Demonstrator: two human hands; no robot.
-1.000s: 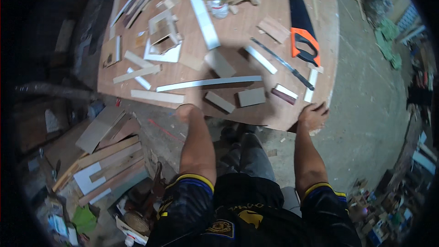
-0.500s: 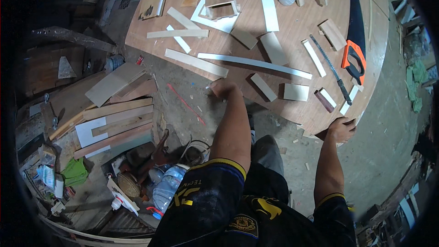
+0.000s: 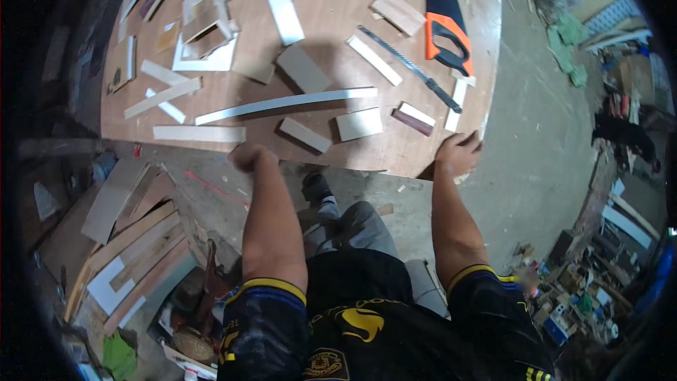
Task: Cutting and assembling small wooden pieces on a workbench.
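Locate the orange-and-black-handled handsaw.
In the head view, the orange-and-black-handled handsaw lies on the right side of the brown tabletop, just right of the narrow black-handled saw and beyond the right hand.

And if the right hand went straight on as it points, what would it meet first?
Probably the short white strip by the thin saw's handle, just beyond the right hand, though depth is hard to judge.

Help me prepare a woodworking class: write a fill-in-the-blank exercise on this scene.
The larger saw has a black and ____ handle.
The right hand is at the table's near right ____.
The left hand is ____ from that saw than the right.
The dark sleeve has blue and ____ trim.
Missing words: orange; corner; farther; yellow.
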